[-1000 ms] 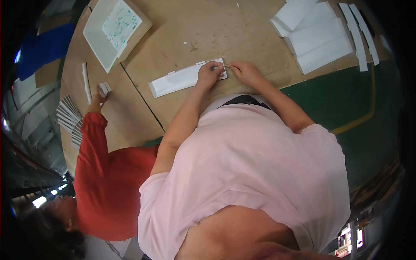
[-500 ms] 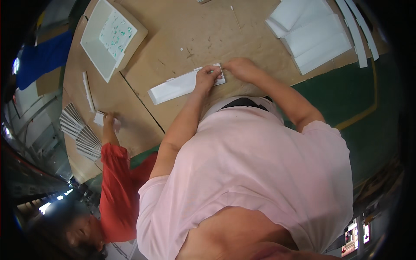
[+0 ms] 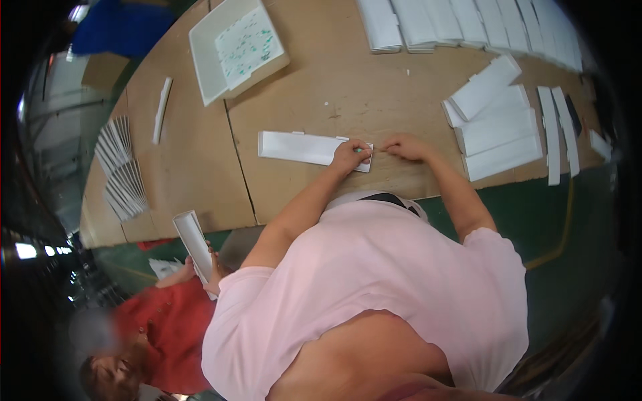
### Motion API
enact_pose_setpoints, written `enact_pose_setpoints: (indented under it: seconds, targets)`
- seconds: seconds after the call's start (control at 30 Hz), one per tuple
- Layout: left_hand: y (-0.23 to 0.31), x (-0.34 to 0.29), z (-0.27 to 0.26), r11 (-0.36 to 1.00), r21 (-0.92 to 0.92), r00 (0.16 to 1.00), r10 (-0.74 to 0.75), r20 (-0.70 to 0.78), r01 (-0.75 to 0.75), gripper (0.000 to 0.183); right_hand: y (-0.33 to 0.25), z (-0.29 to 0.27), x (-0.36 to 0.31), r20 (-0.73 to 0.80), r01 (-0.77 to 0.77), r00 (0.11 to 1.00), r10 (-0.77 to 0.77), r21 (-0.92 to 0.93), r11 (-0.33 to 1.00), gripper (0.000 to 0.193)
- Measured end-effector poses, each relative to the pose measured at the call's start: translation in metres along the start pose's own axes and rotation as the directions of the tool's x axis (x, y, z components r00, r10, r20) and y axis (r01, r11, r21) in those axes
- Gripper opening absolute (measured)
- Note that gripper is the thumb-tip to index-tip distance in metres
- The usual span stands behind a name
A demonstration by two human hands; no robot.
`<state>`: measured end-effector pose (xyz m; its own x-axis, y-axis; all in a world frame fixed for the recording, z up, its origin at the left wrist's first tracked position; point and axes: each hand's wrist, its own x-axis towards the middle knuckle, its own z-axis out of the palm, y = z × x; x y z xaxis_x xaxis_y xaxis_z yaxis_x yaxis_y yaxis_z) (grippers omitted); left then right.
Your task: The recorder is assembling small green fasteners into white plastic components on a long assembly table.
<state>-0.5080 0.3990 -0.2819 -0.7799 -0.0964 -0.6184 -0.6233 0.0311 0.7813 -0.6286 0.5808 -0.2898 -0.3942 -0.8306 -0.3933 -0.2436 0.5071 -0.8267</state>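
Note:
A long, shallow white plastic trough (image 3: 294, 147) lies flat on the brown table before me. My left hand (image 3: 351, 155) is over its right end, fingers pinched together with a small green piece (image 3: 358, 150) showing between them. Just past that end, a little apart from it, my right hand (image 3: 404, 147) has its thumb and forefinger pinched. Whatever is in that pinch is too small to make out.
A cream bin (image 3: 204, 67) with small green pieces stands at the far left. White panels (image 3: 501, 127) lie in a pile at the right, near two narrow strips (image 3: 550, 134); stacks (image 3: 428, 23) line the back. Beside me, a person in red holds a white trough (image 3: 194, 240).
My view has shifted, showing more of the back right. My right hand has drawn slightly off the trough's end. The person in red now holds a trough up.

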Motion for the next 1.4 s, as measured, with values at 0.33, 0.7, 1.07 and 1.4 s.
enact_pose_setpoints:
  seconds: [0.33, 0.7, 1.07, 1.4]
  targets:
    - [-0.011, -0.024, -0.042, 0.852, -0.524, 1.000, 0.002, -0.004, -0.004, 0.008, -0.039, 0.066, 0.020, -0.147, -0.316, 0.941, 0.306, -0.053, 0.947, 0.013]
    - [-0.041, -0.071, -0.113, 0.842, -0.488, 0.873, -0.043, -0.486, -0.230, 0.017, -0.125, 0.068, 0.105, -0.048, 0.037, 0.997, -0.058, -0.363, 0.931, 0.023]
    - [-0.055, -0.094, -0.136, 0.718, -0.636, 0.870, -0.087, -0.485, -0.283, 0.013, -0.153, 0.069, 0.247, -0.291, -0.063, 0.954, -0.075, -0.439, 0.896, 0.024]
    - [-0.038, -0.061, -0.106, 0.977, -0.186, 0.882, -0.176, -0.438, 0.103, 0.018, -0.111, 0.072, 0.106, -0.061, -0.016, 0.998, 0.008, -0.138, 0.990, 0.023]
